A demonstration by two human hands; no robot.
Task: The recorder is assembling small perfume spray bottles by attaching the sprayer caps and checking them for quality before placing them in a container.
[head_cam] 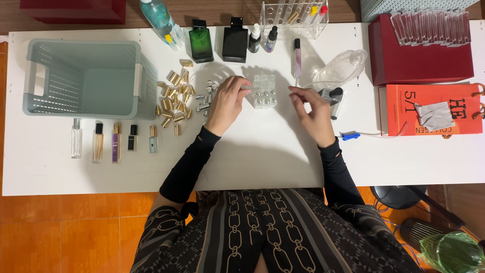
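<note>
Left hand [228, 98] pinches a small clear vial [247, 87] at the clear vial rack [265, 91] mid-table; right hand [314, 112] hovers just beside, fingers loosely curled, empty. Gold caps [173, 96] lie left.

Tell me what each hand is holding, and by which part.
The left hand pinches a small clear vial by its end, beside the clear vial rack. The right hand shows nothing clearly held.

landmark: clear vial rack [264, 91] on the table [262, 151]
left of it: heap of caps [175, 96], then basket [86, 78]
behind it: square bottles [218, 44]
right of it: boxes [422, 55]
left hand [228, 98]: touching its left side
</note>
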